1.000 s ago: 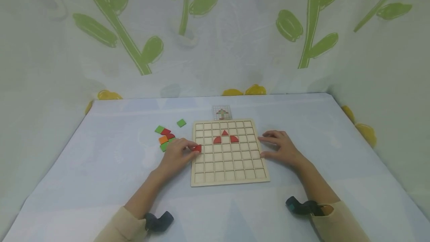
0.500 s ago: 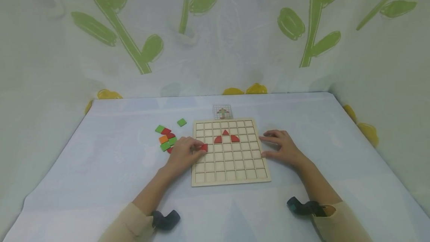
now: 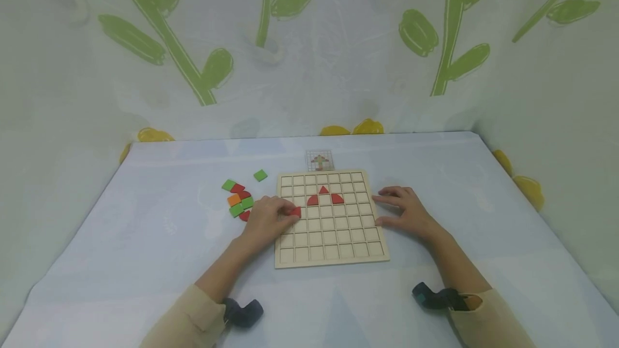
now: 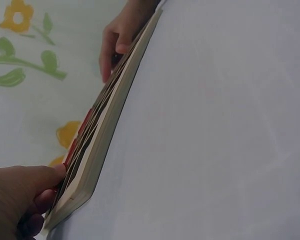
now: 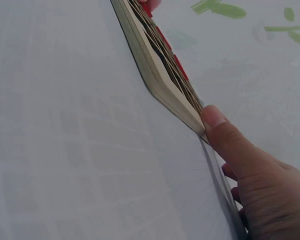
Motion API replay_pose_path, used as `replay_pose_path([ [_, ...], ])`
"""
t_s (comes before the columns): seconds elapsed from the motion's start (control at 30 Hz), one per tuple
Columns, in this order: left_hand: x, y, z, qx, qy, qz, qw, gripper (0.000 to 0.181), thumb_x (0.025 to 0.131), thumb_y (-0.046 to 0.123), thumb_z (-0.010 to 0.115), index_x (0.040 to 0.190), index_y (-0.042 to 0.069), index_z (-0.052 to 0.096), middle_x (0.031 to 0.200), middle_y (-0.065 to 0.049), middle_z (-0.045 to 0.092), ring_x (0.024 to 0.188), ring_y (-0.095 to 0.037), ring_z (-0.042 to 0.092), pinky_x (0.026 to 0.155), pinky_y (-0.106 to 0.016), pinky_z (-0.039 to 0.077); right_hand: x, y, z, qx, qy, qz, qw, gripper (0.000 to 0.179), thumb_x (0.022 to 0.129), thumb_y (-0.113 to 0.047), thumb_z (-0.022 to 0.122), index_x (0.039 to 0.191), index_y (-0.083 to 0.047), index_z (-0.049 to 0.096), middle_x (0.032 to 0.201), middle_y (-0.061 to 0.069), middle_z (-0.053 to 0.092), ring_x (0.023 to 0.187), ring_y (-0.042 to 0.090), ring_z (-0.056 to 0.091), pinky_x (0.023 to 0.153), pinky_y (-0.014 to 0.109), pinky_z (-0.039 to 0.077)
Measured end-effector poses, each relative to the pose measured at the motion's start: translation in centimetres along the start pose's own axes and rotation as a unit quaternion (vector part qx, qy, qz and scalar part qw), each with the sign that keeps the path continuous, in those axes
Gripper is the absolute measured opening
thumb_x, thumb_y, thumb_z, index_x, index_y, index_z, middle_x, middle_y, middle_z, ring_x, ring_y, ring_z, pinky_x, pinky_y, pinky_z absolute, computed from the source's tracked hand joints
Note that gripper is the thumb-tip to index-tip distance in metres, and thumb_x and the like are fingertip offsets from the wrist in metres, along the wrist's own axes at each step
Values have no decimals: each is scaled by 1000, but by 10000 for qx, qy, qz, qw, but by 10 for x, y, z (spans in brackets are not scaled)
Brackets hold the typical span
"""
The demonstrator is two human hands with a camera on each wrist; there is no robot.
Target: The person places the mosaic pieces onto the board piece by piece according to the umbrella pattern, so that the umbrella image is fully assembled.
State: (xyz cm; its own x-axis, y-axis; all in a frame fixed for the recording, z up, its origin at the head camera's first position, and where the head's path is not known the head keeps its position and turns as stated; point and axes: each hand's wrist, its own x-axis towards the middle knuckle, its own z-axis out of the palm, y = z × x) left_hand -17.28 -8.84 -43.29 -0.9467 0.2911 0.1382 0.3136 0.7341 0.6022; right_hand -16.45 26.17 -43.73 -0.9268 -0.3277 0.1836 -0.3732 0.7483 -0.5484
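Between thumb and fingertips my left hand (image 3: pixel 265 220) pinches a small red tile (image 3: pixel 296 212) over the left side of the wooden grid board (image 3: pixel 331 258). On the board lie a red triangle (image 3: pixel 323 190) and two red curved-edge tiles, one to the left (image 3: pixel 313 200) and one to the right (image 3: pixel 337 198) just below it. My right hand (image 3: pixel 404 212) rests at the board's right edge, thumb and fingers extended and touching it. In the right wrist view the thumb (image 5: pixel 225 131) lies against the board's corner.
Left of the board is a loose group of green, red and orange tiles, among them an orange tile (image 3: pixel 234 200). A single green tile (image 3: pixel 260 175) lies apart. Behind the board is a small gridded pattern card (image 3: pixel 319 160). A patterned cloth wall (image 3: pixel 309 85) rises behind the table.
My left hand has moved right with the red tile, from the board's left edge to over its left cells. The right hand has stayed at the board's right edge.
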Motion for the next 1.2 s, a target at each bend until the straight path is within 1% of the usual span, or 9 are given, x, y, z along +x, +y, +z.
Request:
replay_pose_path([
  [0.1, 3, 2, 2, 19, -30, -65, 10000, 22, 79, 30, 75, 97, 16, 73, 84, 9, 64, 79, -12, 49, 72, -29, 37, 0, 0, 0, 28, 10, 9, 10000, 56, 73, -30, 80, 122, -10, 64, 128, 15, 52, 119, 32, 38, 96, 53, 33],
  [0.23, 4, 6, 4, -76, -12, -120, 9999, 22, 78, 30, 76, 96, 16, 73, 84, 7, 65, 79, -12, 50, 70, -29, 38, 0, 1, 0, 13, 21, 19, 10000, 56, 73, -30, 80, 123, -10, 64, 128, 14, 52, 119, 32, 38, 95, 53, 33],
  [0.47, 2, 9, 8, -320, 61, -294, 9990, 24, 78, 29, 77, 98, 17, 73, 87, 6, 64, 82, -12, 52, 70, -29, 42, 1, 3, 1, 38, -12, 62, 10000, 57, 73, -33, 80, 123, -11, 64, 129, 13, 52, 119, 32, 38, 95, 52, 33],
  [0.63, -1, 8, 10, -489, 158, -296, 9982, 25, 79, 30, 76, 99, 17, 73, 90, 5, 65, 85, -13, 52, 71, -30, 43, 1, 3, 1, 46, -26, 77, 10000, 56, 74, -34, 79, 123, -12, 64, 129, 13, 52, 119, 31, 38, 95, 52, 33],
  [0.8, -2, 6, 12, -606, 271, -218, 9976, 21, 81, 28, 75, 98, 17, 73, 91, 6, 65, 84, -12, 50, 71, -30, 42, 1, 2, 1, -25, 3, 42, 10000, 57, 73, -33, 80, 123, -11, 64, 128, 13, 52, 118, 31, 39, 94, 52, 34],
  [0.93, -4, 5, 10, -780, 286, -174, 9964, 20, 81, 26, 74, 99, 16, 73, 90, 5, 64, 84, -12, 50, 70, -30, 42, 1, 2, 1, -62, 11, 29, 10000, 57, 73, -32, 80, 123, -11, 64, 128, 13, 52, 117, 31, 39, 94, 52, 34],
  [1.07, -5, 3, 5, -1011, 326, -266, 9940, 20, 81, 25, 74, 99, 16, 74, 87, 6, 63, 81, -13, 49, 67, -30, 43, 1, 2, 1, -64, 6, -3, 10000, 57, 72, -32, 80, 123, -11, 64, 128, 14, 52, 118, 31, 39, 95, 52, 33],
  [1.2, -5, -1, 0, -930, 392, -377, 9942, 22, 80, 27, 74, 100, 17, 73, 84, 6, 62, 80, -14, 48, 65, -30, 42, 0, 2, 1, -31, 26, -49, 10000, 57, 72, -31, 80, 122, -10, 64, 128, 14, 53, 118, 32, 39, 94, 52, 33],
])
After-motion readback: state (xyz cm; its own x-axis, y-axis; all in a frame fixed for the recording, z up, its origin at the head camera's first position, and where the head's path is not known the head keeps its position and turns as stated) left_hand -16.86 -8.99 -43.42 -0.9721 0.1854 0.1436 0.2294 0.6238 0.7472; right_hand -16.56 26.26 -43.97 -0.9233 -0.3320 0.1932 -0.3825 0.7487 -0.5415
